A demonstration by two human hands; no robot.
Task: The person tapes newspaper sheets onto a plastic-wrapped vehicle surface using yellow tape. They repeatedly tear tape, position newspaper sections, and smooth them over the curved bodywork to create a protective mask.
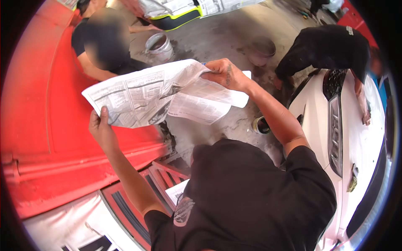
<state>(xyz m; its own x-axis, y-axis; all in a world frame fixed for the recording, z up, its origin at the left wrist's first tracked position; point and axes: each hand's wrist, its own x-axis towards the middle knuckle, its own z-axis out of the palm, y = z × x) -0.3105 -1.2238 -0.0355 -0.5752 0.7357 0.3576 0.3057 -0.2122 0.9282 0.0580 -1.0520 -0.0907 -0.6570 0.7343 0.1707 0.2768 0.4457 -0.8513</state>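
Item one: the newspaper sheets [155, 94], thin printed paper, creased and partly unfolded, spread across the centre of the frame above a grey concrete floor [226, 37].

Our left hand [100, 127], at centre left, pinches the lower left corner of the paper, thumb on top, the grip closed on the sheet. Our right hand [226, 75], above centre, clasps the upper right edge, fingers curled over the fold, likewise closed on the paper.

Surroundings, as we see them:
- A red car body panel [50, 125], smooth and glossy, filling the left of the frame, just beneath the paper's left half.
- A white car body panel [314, 113] with a dark headlamp, at right, glossy and curved.
- A small round tin [261, 124] on the floor just under our right forearm.
- A grey plastic bucket [160, 46], upper centre, beyond the paper's top edge.
- A second, darker bucket [261, 50], upper right of centre.
- One person in a black shirt [104, 46], upper left, crouched behind the paper.
- Another person in black [326, 48], upper right, leaning over the white panel.
- More spread newspaper [188, 6] at the top edge.
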